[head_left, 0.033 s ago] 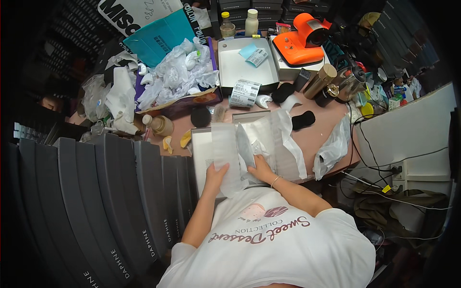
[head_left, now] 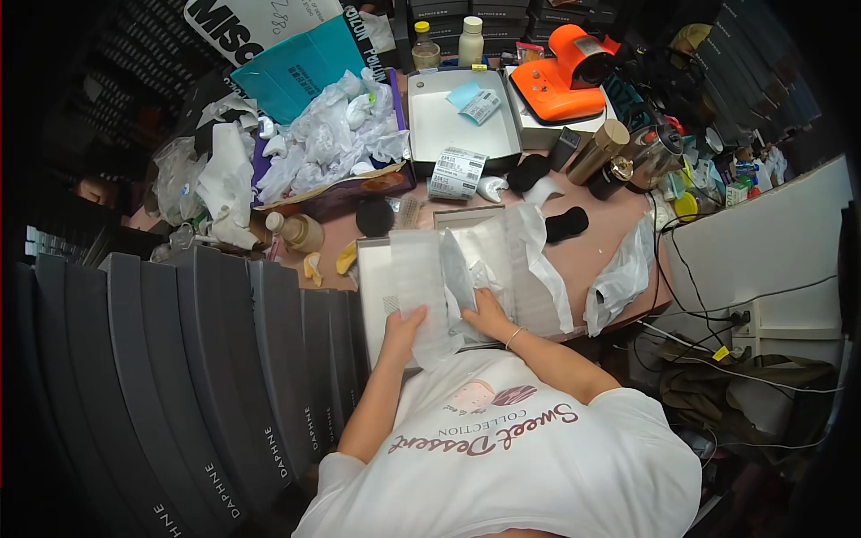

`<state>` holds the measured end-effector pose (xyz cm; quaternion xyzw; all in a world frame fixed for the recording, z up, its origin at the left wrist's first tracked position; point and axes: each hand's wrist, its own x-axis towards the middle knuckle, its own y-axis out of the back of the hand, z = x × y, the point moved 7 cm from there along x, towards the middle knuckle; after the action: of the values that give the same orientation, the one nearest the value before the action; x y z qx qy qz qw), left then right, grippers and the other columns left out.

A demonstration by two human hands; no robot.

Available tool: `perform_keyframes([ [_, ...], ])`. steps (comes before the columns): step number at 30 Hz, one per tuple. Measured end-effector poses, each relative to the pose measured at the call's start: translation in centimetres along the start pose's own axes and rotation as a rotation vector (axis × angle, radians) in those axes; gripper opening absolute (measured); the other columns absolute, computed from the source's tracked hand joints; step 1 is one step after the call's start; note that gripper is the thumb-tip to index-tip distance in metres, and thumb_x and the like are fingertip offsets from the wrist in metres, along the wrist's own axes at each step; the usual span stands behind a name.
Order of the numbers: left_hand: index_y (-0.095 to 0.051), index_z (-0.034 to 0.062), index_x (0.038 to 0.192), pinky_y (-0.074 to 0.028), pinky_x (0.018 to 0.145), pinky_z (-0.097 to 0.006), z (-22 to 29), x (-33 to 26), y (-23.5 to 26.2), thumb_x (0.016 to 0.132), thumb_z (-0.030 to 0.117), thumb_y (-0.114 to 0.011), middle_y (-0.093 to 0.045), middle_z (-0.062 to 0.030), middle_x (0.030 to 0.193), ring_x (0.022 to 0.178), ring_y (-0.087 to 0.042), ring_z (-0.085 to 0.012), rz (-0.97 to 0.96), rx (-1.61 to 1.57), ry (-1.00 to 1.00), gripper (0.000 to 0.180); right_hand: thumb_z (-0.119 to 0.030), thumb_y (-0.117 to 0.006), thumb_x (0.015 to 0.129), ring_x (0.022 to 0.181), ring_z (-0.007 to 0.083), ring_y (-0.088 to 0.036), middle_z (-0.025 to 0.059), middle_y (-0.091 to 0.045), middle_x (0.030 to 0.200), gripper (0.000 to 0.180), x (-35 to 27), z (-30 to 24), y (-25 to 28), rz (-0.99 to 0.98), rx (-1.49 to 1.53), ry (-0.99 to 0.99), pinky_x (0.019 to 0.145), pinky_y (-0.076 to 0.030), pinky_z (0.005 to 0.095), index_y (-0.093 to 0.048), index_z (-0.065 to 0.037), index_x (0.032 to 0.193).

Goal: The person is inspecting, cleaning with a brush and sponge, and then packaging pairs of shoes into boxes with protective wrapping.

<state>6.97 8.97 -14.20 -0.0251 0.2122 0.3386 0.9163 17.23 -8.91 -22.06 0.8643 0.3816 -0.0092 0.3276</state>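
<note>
An open shallow box (head_left: 375, 269) with white insides sits at the table's near edge, against my shirt. My left hand (head_left: 404, 332) pinches the edge of a translucent white foam sheet (head_left: 418, 278) over the box's left part. Inside the box, my right hand (head_left: 487, 316) has its thumb and fingers closed on a grey, narrow, pointed thing (head_left: 458, 272); its lower end is hidden by my hand and the wrapping. White wrapping (head_left: 485, 269) lies beside it. A further translucent sheet (head_left: 538, 269) drapes over the box's right side.
Tall dark grey boxes (head_left: 211, 359) stand in a row at my left. Farther back are a carton (head_left: 395, 108) of crumpled white plastic, a label roll (head_left: 456, 175), an orange device (head_left: 565, 81) and bottles. Black pads (head_left: 567, 225) and a plastic bag (head_left: 623, 273) lie right; cables hang beyond the edge.
</note>
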Motion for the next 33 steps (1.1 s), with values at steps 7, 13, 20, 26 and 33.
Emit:
perform_keyframes([
  [7, -0.063, 0.0002, 0.102, -0.049, 0.064, -0.026, 3.9, 2.6, 0.0, 0.086, 0.020, -0.066, -0.065, -0.0027, 0.085, 0.071, -0.060, -0.0100, -0.119, -0.163, 0.011, 0.026, -0.025, -0.061, 0.079, 0.103, 0.0421, -0.054, 0.0266, -0.049, 0.113, 0.054, -0.4, -3.2, 2.5, 0.007, -0.009, 0.068, 0.090, -0.044, 0.0468, -0.045, 0.002, 0.124],
  [13, -0.065, 0.0048, 0.099, -0.044, 0.057, -0.023, 1.3, 0.0, -0.6, 0.086, 0.022, -0.067, -0.062, 0.0004, 0.081, 0.067, -0.055, -0.0069, -0.140, 0.083, 0.061, 0.021, -0.031, -0.064, 0.081, 0.103, 0.0384, -0.057, 0.0259, -0.056, 0.107, 0.053, -0.5, -4.3, 1.5, -0.202, -0.475, -0.012, 0.085, -0.047, 0.0475, -0.049, 0.002, 0.120],
  [20, -0.060, -0.0020, 0.105, -0.048, 0.070, -0.028, 1.0, -0.1, 0.9, 0.087, 0.017, -0.064, -0.064, -0.0055, 0.092, 0.080, -0.058, -0.0115, -0.100, -0.041, -0.043, 0.027, -0.009, -0.059, 0.082, 0.091, 0.0396, -0.059, 0.0249, -0.061, 0.098, 0.020, 7.3, -5.6, 8.3, 0.236, -0.146, 0.213, 0.080, -0.048, 0.0435, -0.064, 0.001, 0.099],
  [26, -0.056, 0.0003, 0.110, -0.048, 0.080, -0.029, 1.1, -1.2, 0.4, 0.085, 0.011, -0.067, -0.063, -0.0055, 0.100, 0.089, -0.059, -0.0125, -0.144, -0.246, 0.069, 0.030, -0.004, -0.058, 0.079, 0.085, 0.0388, -0.060, 0.0230, -0.060, 0.090, 0.010, 10.5, -0.7, 3.8, 0.078, -0.461, 0.114, 0.076, -0.049, 0.0451, -0.060, 0.000, 0.088],
  [33, -0.055, -0.0016, 0.113, -0.048, 0.081, -0.028, 0.8, -1.0, 1.0, 0.087, 0.008, -0.063, -0.062, -0.0070, 0.103, 0.090, -0.059, -0.0125, -0.167, -0.236, 0.079, 0.029, -0.002, -0.058, 0.081, 0.080, 0.0369, -0.060, 0.0217, -0.059, 0.085, 0.006, 10.5, -0.7, 4.6, 0.176, -0.343, 0.165, 0.071, -0.048, 0.0436, -0.055, 0.001, 0.086],
])
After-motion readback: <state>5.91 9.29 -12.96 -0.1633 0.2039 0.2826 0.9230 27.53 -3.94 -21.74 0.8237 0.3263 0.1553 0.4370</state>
